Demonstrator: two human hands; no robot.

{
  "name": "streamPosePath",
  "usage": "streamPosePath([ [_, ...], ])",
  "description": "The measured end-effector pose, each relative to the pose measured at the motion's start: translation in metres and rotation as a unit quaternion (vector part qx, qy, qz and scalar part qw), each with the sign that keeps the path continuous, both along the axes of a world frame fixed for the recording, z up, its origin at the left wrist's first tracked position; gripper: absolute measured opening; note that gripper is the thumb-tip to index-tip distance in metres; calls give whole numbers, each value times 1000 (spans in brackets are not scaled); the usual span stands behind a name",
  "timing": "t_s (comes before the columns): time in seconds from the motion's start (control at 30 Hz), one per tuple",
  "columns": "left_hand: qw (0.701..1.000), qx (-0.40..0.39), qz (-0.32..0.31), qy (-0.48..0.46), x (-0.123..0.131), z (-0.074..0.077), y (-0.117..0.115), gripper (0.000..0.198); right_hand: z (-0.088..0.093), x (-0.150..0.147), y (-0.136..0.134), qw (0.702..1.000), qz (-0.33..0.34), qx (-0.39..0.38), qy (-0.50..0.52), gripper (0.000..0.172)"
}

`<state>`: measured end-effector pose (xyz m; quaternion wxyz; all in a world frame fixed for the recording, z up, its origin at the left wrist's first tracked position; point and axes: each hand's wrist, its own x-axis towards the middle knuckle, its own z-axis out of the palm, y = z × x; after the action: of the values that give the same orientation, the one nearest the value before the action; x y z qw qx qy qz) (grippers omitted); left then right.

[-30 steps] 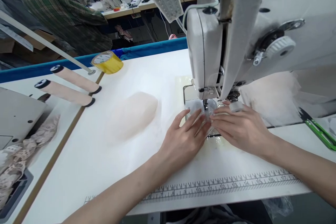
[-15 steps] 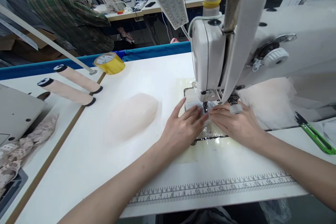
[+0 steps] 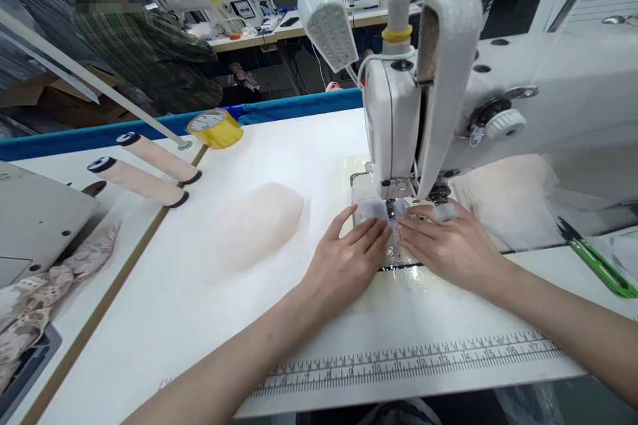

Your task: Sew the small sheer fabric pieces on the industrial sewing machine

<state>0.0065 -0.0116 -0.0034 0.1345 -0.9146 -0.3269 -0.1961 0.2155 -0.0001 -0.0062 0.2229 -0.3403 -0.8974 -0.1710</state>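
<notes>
My left hand [image 3: 346,259] lies flat at the left of the presser foot [image 3: 391,209], its thumb spread from the stretched fingers. A small piece of thin, whitish fabric [image 3: 371,207] is beneath those fingertips and runs to the foot. Opposite it, my right hand [image 3: 448,239] rests with fingers extended, their tips close to the foot on its right side. Part of the right index finger is hidden behind a knob of the sewing machine [image 3: 548,99]. The two hands' fingertips almost meet in front of the needle area.
A sheer beige fabric piece [image 3: 264,226] lies left on the white table [image 3: 199,339]; another pale pile [image 3: 508,192] sits behind my right hand. Green thread snips [image 3: 598,265] are at right. Thread cones [image 3: 139,180] and yellow tape [image 3: 219,129] stand left. A person [image 3: 144,46] works beyond.
The camera view has shifted, so the machine and table sit slightly lower in it. Both hands stay flat beside the presser foot, with only slight finger movement.
</notes>
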Motion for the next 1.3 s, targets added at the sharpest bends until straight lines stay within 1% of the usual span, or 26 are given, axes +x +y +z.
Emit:
streamPosePath([
  [0.13, 1000, -4, 4, 2, 0, -1, 1, 28, -1, 0, 1, 1000, -10, -18, -2, 23],
  [0.23, 1000, -10, 3, -5, 0, -1, 2, 28, -1, 0, 1, 1000, -10, -3, 3, 23],
  [0.47, 1000, -24, 3, -15, 1, 0, 4, 30, -1, 0, 2, 1000, -13, 4, 2, 24],
  [0.63, 1000, -17, 8, -5, 2, 2, 4, 28, -3, -1, 3, 1000, -13, -4, 5, 24],
  [0.9, 1000, -19, 4, -19, 1, -1, 6, 30, 0, -1, 2, 1000, -19, -1, -3, 25],
  [1.07, 1000, -20, 9, -20, 1, 0, 4, 28, -2, -1, 3, 1000, -18, -2, -5, 24],
  [1.1, 999, -24, 9, -24, 0, 1, 4, 30, -3, -1, 4, 1000, -17, 0, -4, 23],
  [1.2, 998, -41, 24, -36, -2, 3, 8, 43, -3, -1, 5, 1000, -16, 4, 1, 23],
  [1.3, 997, -57, 55, -7, -6, 6, 11, 52, -1, 0, 4, 1000, -13, 16, 1, 20],
])
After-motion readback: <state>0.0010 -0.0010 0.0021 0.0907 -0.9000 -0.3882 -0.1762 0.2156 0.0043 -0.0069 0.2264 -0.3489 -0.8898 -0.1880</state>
